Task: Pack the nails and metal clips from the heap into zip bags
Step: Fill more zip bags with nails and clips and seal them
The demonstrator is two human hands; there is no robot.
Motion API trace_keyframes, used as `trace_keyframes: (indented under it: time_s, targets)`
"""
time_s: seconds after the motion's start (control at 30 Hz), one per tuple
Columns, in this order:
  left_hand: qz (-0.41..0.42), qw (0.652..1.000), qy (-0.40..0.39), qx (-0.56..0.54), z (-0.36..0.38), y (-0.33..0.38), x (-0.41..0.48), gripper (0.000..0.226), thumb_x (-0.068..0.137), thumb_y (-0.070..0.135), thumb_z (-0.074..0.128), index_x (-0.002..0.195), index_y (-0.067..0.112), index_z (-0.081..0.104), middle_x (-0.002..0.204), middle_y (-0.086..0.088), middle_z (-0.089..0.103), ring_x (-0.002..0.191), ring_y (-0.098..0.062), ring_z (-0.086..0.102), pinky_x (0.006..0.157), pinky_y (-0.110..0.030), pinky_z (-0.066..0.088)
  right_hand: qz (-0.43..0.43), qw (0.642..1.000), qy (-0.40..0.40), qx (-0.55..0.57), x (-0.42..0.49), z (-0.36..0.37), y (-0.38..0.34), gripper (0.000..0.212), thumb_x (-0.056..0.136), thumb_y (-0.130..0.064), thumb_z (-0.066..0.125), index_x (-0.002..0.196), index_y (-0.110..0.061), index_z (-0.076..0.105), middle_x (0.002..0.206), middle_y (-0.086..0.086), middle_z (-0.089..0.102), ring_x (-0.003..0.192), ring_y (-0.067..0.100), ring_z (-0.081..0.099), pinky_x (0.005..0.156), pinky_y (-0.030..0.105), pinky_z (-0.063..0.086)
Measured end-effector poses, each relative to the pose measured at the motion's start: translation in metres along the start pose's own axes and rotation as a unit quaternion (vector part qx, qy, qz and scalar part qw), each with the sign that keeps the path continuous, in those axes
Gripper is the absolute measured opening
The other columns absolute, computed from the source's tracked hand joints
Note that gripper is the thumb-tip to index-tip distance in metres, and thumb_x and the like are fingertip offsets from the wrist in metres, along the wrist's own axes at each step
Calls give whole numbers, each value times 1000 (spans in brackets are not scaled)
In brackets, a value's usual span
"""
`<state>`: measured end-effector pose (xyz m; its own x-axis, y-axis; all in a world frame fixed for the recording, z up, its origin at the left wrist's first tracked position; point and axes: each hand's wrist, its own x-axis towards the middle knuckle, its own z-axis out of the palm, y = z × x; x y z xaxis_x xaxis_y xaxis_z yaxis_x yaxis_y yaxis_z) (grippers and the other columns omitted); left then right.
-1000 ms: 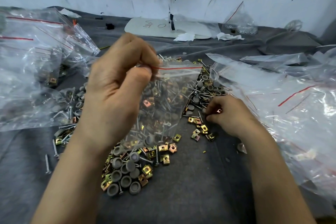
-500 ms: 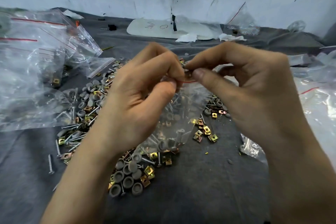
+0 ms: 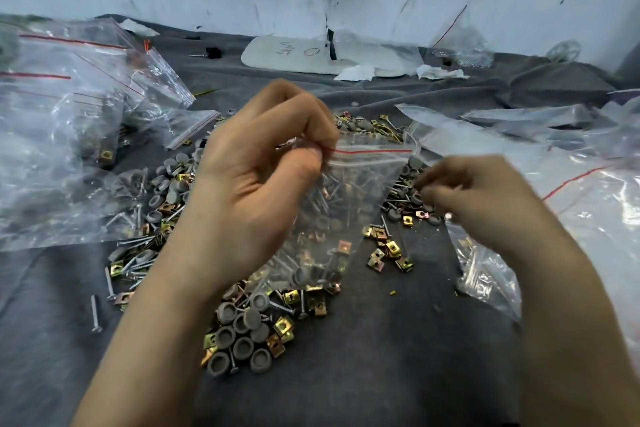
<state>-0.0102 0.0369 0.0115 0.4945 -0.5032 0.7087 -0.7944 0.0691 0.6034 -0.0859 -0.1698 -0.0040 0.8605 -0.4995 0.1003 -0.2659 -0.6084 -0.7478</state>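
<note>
zip bag (image 3: 356,191) hangs over the heap (image 3: 239,326) of nails and clips on the counter (image 3: 381,374), top corner pinched in the left grip (image 3: 256,191); right grip (image 3: 485,204), curled beside it, is blurred, so i cannot tell what it holds.

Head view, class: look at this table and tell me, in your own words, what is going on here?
A person is bagging hardware. The left hand pinches a small zip bag by its red-striped mouth, hanging it over the heap of nails, clips and grey caps on the grey cloth. The bag has some pieces inside. The right hand is at the heap's right edge, fingers curled; blur hides whether it holds anything.
</note>
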Motion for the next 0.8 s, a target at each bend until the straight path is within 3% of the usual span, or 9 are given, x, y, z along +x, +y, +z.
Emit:
trace_keyframes:
  time_s: [0.1,0.2,0.37,0.57,0.7,0.8]
  targets:
    - [4,1000,4,9,-1,-1,1,13,81,12,40,74,10,52,89,-18,56,78,-20,53,67,-41,45,105,981,-133,-90,7,17,16,10,78,-18,77,76,-20,68,72,3,63,71,20,58,71,32,48]
    - [3,1000,8,15,-1,-3,1,13,81,11,40,75,8,52,89,-18,56,79,-22,54,68,-40,45,117,969,-179,-127,9,31,15,18,71,-21,83,73,-17,66,67,1,61,64,17,55,66,30,46]
    - [1,1000,6,20,-3,-3,1,14,81,11,40,74,10,52,89,-17,56,80,-19,54,69,-33,46,100,967,-178,-150,11,36,10,17,72,-16,80,69,-20,63,71,-1,61,66,14,55,61,24,43]
    - [-2,1000,9,14,-4,-3,0,14,81,12,40,74,9,52,89,-18,56,84,-22,56,71,-37,47,98,975,-157,-127,11,32,15,8,76,-16,72,74,-18,65,73,3,65,66,17,57,66,29,48]
    - [-2,1000,11,0,-4,-4,1,13,80,11,40,74,9,52,89,-19,56,79,-21,53,69,-36,46,109,965,-184,-153,12,18,24,11,77,-23,76,75,-18,66,59,-4,58,56,11,52,48,22,35]
    - [-3,1000,10,-4,-3,-4,1,14,80,11,41,73,8,52,89,-19,56,79,-21,53,69,-35,45,103,986,-65,-114,17,16,32,10,79,-16,74,79,-23,67,78,-1,60,69,13,54,54,22,35]
